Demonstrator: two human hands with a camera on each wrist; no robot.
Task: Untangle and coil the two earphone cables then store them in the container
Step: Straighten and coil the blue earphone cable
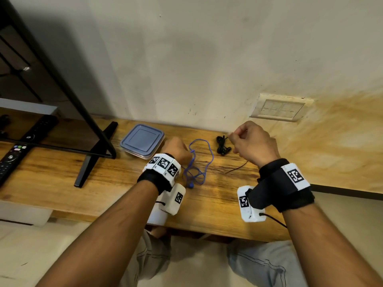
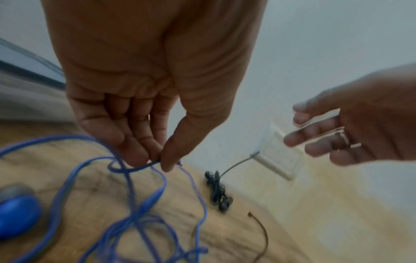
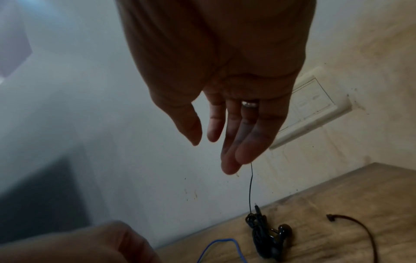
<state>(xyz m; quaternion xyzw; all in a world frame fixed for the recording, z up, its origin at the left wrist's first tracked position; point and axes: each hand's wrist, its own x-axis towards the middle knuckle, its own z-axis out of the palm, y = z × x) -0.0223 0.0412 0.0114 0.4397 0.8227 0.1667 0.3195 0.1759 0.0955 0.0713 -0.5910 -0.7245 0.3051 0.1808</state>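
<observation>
Legible text: none. Wrist bands (image 1: 296,176) carry black-and-white square code markers only; remote control (image 1: 12,157) button markings too small to read.

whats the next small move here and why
Probably bring the right hand over to the blue cable. The left hand pinches it at a crossing, with loose loops tangled on the table; the black earphones already lie bundled, and the container is lidded.
</observation>
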